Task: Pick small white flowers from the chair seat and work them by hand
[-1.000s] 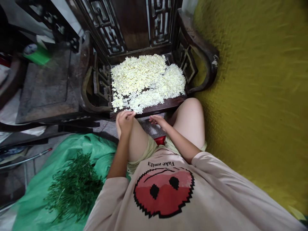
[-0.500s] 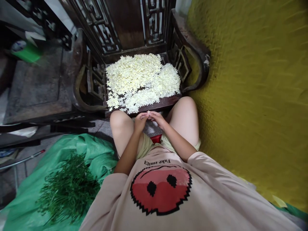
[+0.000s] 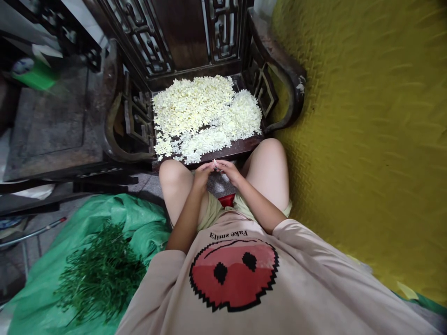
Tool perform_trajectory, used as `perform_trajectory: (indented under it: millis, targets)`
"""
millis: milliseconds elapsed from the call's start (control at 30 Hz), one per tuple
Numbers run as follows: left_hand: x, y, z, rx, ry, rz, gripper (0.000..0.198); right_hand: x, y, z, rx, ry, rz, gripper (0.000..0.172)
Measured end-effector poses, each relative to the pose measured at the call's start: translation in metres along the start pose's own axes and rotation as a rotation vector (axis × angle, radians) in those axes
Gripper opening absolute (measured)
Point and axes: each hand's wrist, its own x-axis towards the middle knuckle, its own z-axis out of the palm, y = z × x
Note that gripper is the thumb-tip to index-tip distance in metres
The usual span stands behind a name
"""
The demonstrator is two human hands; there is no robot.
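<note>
**Pinching a small white blossom between both hands**

Meeting between the knees, the left hand (image 3: 202,173) and the right hand (image 3: 227,171) come together fingertip to fingertip, and both sets of fingers are closed in a light pinch on one small white flower (image 3: 214,162) — it pokes up just above the point where the hands touch. The hands sit just in front of the seat edge of a dark carved wooden chair (image 3: 275,60). On that seat lies a wide heap of white blossoms (image 3: 204,116), near the hands but apart from them. Down at the person's left side, a green plastic sheet (image 3: 139,218) is spread on the floor — a pile of thin green stems (image 3: 99,274) rests on it. A yellow quilted surface (image 3: 366,139) fills the right.
</note>
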Motion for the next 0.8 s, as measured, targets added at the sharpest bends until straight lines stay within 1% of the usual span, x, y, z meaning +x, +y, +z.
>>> perform_trajectory:
  millis: [100, 400, 600, 800]
  targets:
    - [0.0018, -0.0009, -0.0011, -0.007, -0.011, -0.031, 0.034, -0.0008, -0.0006, 0.0005, 0.017, -0.012, -0.018, 0.041]
    - [0.0002, 0.0016, 0.0004, 0.017, 0.001, -0.009, 0.039, -0.0037, -0.0064, 0.0029, 0.038, -0.002, -0.033, 0.04]
    - [-0.0029, 0.0052, 0.001, 0.029, -0.016, 0.009, 0.038, -0.0039, -0.0057, 0.0024, 0.033, 0.003, -0.033, 0.041]
    - [-0.0006, 0.0032, 0.0, 0.022, -0.015, -0.005, 0.036, -0.0026, -0.0024, 0.0008, 0.024, -0.007, -0.04, 0.041]
